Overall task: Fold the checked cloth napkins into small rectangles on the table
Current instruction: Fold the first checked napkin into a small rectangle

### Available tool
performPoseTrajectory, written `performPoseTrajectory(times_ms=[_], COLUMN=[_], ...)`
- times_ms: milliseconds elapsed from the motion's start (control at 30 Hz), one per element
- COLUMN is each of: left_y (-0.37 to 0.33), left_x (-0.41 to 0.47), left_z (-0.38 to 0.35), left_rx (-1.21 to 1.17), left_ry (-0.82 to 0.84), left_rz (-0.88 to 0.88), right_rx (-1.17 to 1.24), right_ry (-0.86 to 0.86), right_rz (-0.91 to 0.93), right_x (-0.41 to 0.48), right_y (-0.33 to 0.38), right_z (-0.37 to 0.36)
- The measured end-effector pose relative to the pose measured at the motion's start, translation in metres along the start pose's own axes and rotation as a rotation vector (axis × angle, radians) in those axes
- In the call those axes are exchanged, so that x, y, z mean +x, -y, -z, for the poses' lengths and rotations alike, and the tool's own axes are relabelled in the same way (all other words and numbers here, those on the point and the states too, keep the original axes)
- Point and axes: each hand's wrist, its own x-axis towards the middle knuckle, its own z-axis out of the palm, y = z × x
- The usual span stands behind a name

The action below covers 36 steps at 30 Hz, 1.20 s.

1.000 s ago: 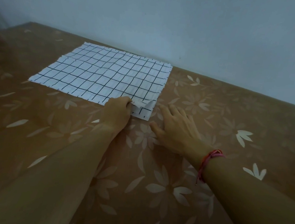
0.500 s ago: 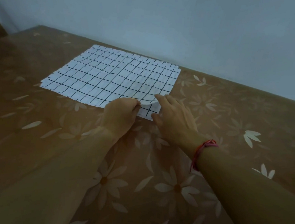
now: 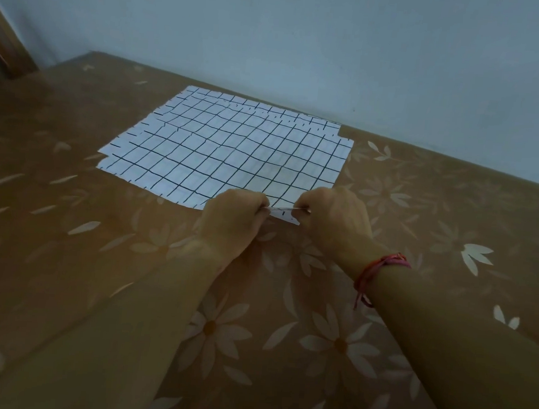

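A: Surface and room first?
B: Brown covered surface, printed all over with pale daisy-like flowers. Ran back to a plain blue-grey wall. Dim light throughout. Strip of brown wood at the far left, cut off by the frame edge; could not tell what.

A: Counts?
B: Counted one checked napkin for sure, white with a thin dark grid. Showed offset edges at the near left corner and the far right corner, so looked doubled. Could not tell whether folded over or a second one underneath. Lay spread flat on the far half of the surface, left of centre, just short of the wall.

A: Hands?
B: Two, both bare. Left hand curled, pinched the napkin's near edge close to its near right corner. Right hand just beside it, also curled, pinched the same edge. Held a short strip of that edge stretched between them, slightly up off the surface. Rest of the napkin lay flat.

A: Anything else?
B: One red-pink thread bracelet, on the right wrist. Two bare forearms, reaching in from the bottom.
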Motion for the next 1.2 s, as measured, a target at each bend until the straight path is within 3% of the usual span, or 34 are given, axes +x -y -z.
performPoseTrajectory(times_ms=[333, 700, 1000, 1200], left_y=[0.021, 0.015, 0.020, 0.013], left_x=[-0.009, -0.015, -0.039, -0.051], left_z=[0.009, 0.017, 0.022, 0.022], left_rx=[0.217, 0.168, 0.139, 0.072], left_ry=[0.055, -0.002, 0.107, 0.092], left_rz=[0.043, 0.016, -0.002, -0.029], right_rx=[0.034, 0.092, -0.011, 0.002], right_ry=[0.015, 0.096, 0.083, 0.059], right_rz=[-0.016, 0.054, 0.016, 0.013], right_x=[-0.011, -0.025, -0.036, -0.042], right_y=[-0.012, -0.007, -0.007, -0.008], right_z=[0.017, 0.014, 0.016, 0.008])
